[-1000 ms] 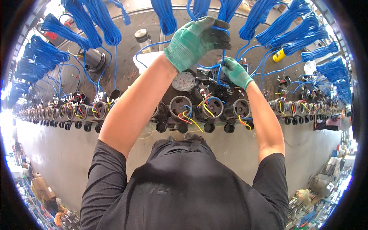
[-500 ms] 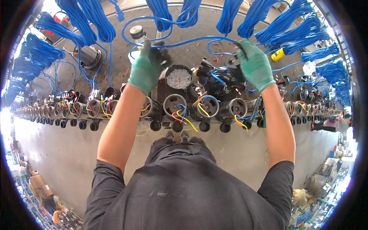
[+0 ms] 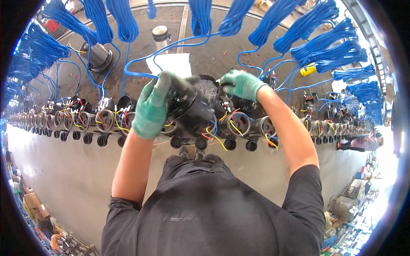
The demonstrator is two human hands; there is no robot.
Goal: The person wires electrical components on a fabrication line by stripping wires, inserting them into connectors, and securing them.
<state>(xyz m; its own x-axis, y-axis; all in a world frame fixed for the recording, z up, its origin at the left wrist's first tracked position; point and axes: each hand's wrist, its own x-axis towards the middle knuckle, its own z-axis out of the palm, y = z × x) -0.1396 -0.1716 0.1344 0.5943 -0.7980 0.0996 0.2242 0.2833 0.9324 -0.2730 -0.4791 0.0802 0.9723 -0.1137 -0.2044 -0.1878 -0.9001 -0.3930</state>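
Note:
My left hand (image 3: 154,106), in a green glove, is closed round a dark, motion-blurred cylindrical part (image 3: 188,100). A blue cable (image 3: 141,73) runs to this hand from a hanging coil. Beside the part sits a round black bowl of small whitish pieces (image 3: 208,88), partly covered by it. My right hand (image 3: 244,84), gloved the same way, is at the bowl's right edge with its fingers curled together. A tiny pale speck shows at its fingertips, too small to name. Below the hands, a motor housing (image 3: 241,123) has red, yellow and blue wires sticking out.
Similar black housings line the bench's near edge on both sides. Coils of blue cable (image 3: 200,19) hang along the far side. A white sheet (image 3: 171,65), a metal-topped cylinder (image 3: 160,35), a dark upright cylinder (image 3: 99,57) and a yellow object (image 3: 308,69) are on the bench (image 3: 222,55).
Both hands have come down from the stretched blue cable toward the bowl. My left hand now has the dark cylindrical part; my right hand has let go of the cable and moved left.

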